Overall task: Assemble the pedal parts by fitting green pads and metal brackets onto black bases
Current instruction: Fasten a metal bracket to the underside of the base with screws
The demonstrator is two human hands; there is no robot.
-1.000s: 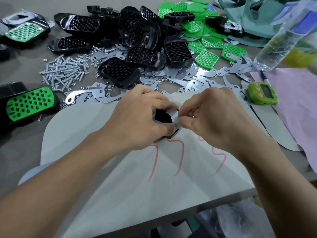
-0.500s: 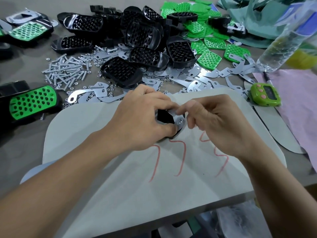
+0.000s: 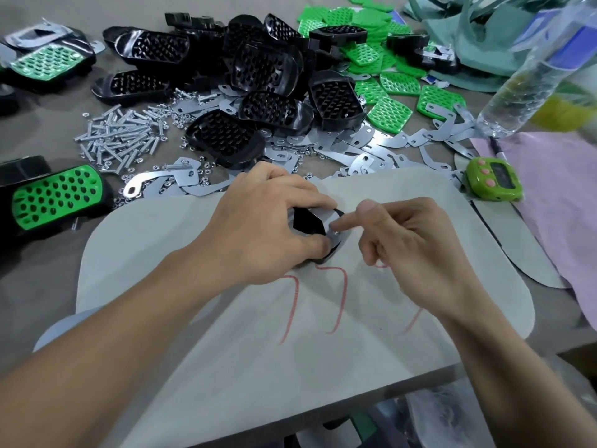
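Two hands meet over a grey sheet (image 3: pixel 226 334) on the table. The left hand (image 3: pixel 265 221) grips a black base (image 3: pixel 307 223) resting on the sheet, with its fingers curled over the far edge and its thumb at the near edge. A metal bracket (image 3: pixel 327 216) lies on the base. The right hand (image 3: pixel 413 240) holds nothing. Its straight index fingertip (image 3: pixel 337 225) presses the bracket's right end and its other fingers are curled. Beyond lie heaped black bases (image 3: pixel 268 69), green pads (image 3: pixel 391 114), loose brackets (image 3: pixel 371 140) and screws (image 3: pixel 119 137). An assembled pedal (image 3: pixel 55 195) sits at the left, well apart.
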